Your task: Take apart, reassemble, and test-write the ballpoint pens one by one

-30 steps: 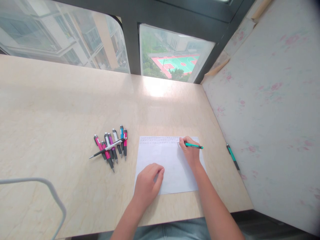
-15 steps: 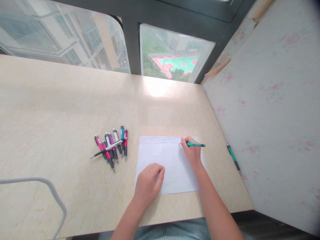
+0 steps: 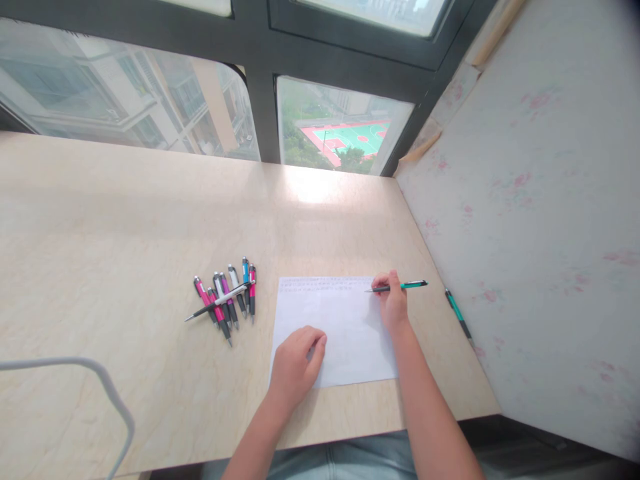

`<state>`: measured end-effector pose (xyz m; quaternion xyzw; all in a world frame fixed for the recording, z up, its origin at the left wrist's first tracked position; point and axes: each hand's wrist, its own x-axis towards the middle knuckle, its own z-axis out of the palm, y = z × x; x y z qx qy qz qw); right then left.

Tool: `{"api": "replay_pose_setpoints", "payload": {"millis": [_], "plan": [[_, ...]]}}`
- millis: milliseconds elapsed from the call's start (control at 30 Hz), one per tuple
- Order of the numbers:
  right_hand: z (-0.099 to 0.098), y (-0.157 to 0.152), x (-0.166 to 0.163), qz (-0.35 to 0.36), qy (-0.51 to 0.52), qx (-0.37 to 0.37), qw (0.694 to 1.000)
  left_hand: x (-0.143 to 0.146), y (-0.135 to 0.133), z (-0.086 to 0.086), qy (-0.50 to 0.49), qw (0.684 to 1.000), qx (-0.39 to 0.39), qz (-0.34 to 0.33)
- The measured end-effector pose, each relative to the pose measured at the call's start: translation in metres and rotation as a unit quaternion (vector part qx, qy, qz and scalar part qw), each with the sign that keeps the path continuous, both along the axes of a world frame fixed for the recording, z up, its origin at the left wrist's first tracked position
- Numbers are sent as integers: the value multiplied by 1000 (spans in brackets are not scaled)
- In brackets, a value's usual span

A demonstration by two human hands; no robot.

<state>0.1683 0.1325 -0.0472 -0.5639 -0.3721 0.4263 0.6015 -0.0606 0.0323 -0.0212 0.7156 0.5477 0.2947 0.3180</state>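
Note:
A white sheet of paper [image 3: 345, 350] lies on the table with rows of small handwriting along its top edge. My right hand [image 3: 394, 303] is closed around a green and black pen [image 3: 414, 285] at the upper right of the sheet. The pen is nearly level, its tip pointing left near the end of the written rows; whether it touches the paper I cannot tell. On the sheet's lower left rests my left hand [image 3: 299, 363], its fingers loosely curled and nothing seen in them.
Several pens [image 3: 225, 298] in pink, white, purple and blue lie in an overlapping pile left of the sheet. Another green pen [image 3: 458, 313] lies against the papered wall [image 3: 550, 253]. A grey cable [image 3: 107, 387] loops at the lower left. Windows line the table's [image 3: 150, 227] far edge.
My right hand has shifted right with the pen, away from the writing, and the pen's dark front and tip now show. My left hand stays on the paper. The view has tilted up slightly.

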Motion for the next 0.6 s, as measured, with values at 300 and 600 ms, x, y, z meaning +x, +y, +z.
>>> {"api": "replay_pose_setpoints", "payload": {"millis": [300,600], "plan": [[18,-39,7,-14,18,-43,999,-1,1,-5,4,1000,0,12],[11,-94,11,-44,-104,-147,983,-1,1,-3,21,999,25,12]]}}
